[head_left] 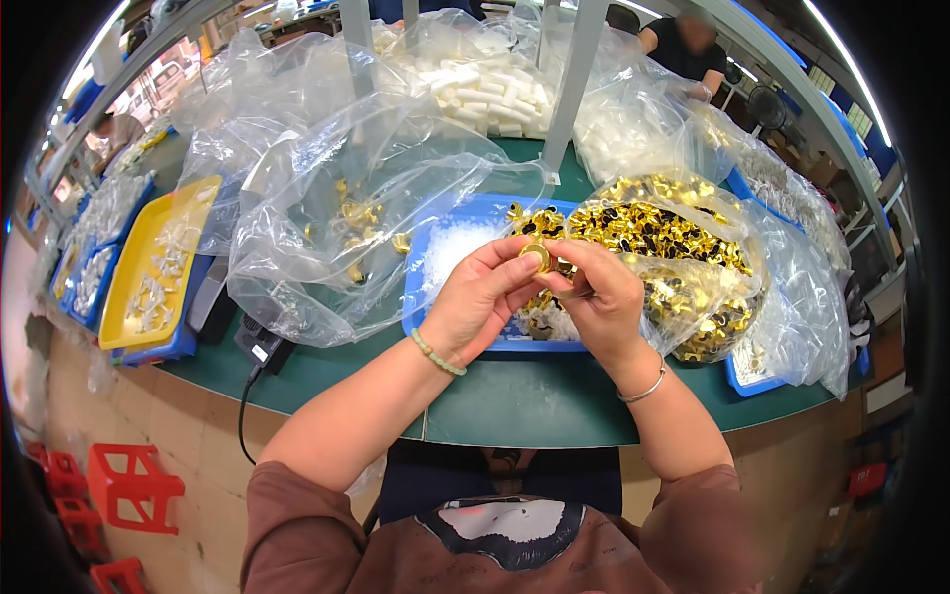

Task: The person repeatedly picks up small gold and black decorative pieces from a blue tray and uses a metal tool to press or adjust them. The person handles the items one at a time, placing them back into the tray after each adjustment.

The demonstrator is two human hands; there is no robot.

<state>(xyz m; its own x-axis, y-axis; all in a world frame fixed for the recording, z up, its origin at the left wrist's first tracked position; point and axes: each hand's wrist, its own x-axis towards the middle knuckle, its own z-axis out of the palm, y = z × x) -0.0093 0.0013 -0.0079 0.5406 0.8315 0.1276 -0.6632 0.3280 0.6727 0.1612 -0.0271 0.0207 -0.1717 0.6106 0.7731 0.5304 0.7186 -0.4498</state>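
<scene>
Both hands meet over a blue tray (524,346) on the green table, pinching one small round gold cap-like piece between their fingertips. My left hand (485,287) is closed on the gold piece (535,256) from the left, with thumb and index finger at its edge. From the right, my right hand (606,297) grips the same piece; some of its fingers are hidden. Small white translucent pieces (450,249) lie in the tray's left part. Loose gold pieces (539,220) lie behind my fingers. A clear bag full of shiny gold pieces (683,223) stands right beside my right hand.
A large clear plastic bag (327,257) with some gold pieces spreads left of the tray. White cylinders (490,94) fill a bag at the back. A yellow tray (148,287) and a black power adapter (261,343) sit left. Grey posts (574,89) rise behind. Another person (683,49) works far right.
</scene>
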